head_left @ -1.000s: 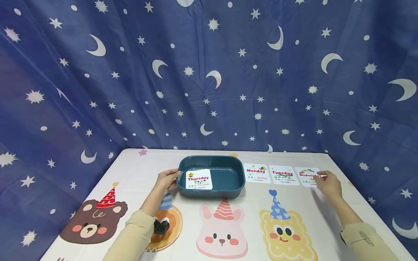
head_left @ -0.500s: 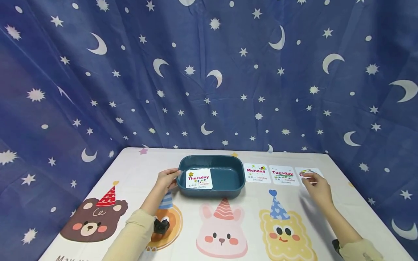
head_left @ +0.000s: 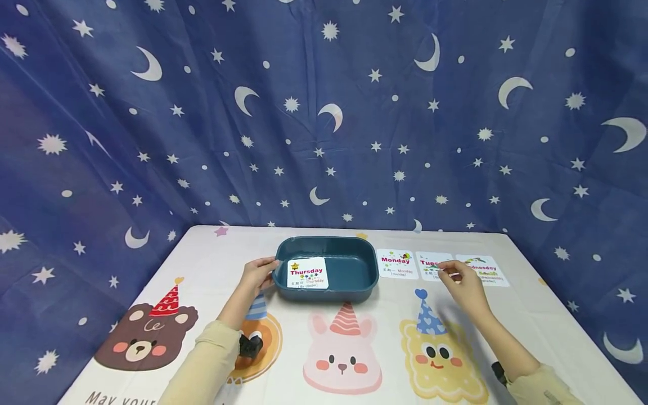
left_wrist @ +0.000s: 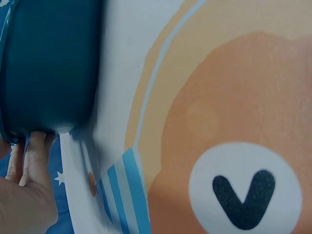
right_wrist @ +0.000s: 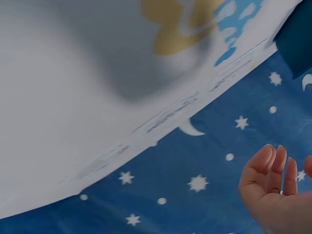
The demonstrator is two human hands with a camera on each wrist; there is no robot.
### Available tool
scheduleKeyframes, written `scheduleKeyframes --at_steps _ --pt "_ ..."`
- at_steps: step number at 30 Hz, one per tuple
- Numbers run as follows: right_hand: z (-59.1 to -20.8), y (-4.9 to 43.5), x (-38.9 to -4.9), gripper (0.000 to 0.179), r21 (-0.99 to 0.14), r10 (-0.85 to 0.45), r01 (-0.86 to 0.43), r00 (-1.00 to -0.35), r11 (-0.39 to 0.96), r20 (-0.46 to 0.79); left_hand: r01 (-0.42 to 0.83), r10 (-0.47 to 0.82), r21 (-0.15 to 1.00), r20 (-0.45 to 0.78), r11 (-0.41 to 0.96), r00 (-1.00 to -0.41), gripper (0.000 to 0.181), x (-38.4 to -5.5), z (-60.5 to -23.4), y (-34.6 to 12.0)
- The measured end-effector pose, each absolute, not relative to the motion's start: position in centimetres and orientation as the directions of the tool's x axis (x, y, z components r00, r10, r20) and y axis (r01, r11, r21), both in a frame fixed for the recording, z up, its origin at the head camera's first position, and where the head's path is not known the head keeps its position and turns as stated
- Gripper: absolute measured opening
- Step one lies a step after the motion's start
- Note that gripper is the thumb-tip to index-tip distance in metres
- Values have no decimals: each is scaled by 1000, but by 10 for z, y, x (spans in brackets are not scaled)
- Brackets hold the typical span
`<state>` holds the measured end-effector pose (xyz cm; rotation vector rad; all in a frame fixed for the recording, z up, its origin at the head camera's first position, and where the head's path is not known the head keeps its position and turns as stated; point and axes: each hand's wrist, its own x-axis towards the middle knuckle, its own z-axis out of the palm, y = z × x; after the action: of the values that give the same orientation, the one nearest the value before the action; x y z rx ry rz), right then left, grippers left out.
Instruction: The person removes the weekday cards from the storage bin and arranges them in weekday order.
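Clock as the person sees it, tray at centre, 12 toward the blue moon-and-star curtain (head_left: 324, 163).

Dark teal plastic tray (head_left: 326, 296) sits on the cloth-covered desk (head_left: 233, 256), long sides facing 12 and 6. Left hand (head_left: 256, 276) at its 9 o'clock end: fingers bent against the outside of the end wall, thumb at the rim, so it has the tray pinched there.

Thursday card (head_left: 307, 273) is inside the tray, toward 8 o'clock, printed side showing.

Three more cards in a row off the tray's 3 o'clock end, all face up on the desk: Monday card (head_left: 397, 264) nearest, Tuesday card (head_left: 430, 264) next, Wednesday card (head_left: 487, 271) furthest out.

Right hand (head_left: 464, 284) is over the Tuesday–Wednesday gap, hiding part of both. Fingers loosely bent, thumb near them, nothing in grasp that I can see.

Cloth prints: bear (head_left: 147, 340) at 8, rabbit (head_left: 342, 351) at 6, yellow biscuit (head_left: 442, 365) at 4. Beige sleeves (head_left: 202, 365) on both arms.
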<state>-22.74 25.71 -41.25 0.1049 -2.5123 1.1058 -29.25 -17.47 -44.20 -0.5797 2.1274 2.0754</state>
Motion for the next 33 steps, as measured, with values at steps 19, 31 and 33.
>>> scheduleKeyframes --at_steps 19,31,33 --pt "-393 179 -248 21 -824 -94 -228 -973 519 210 -361 -203 933 -352 5 -914 40 -294 -442 -176" --pt "-393 140 -265 23 -887 -209 -189 -972 421 108 -372 -213 928 -365 -5 -907 38 -293 -439 -176" --pt "-394 136 -267 24 -895 -227 -170 -971 412 80 -372 -205 928 -366 -6 -908 38 -294 -439 -175"
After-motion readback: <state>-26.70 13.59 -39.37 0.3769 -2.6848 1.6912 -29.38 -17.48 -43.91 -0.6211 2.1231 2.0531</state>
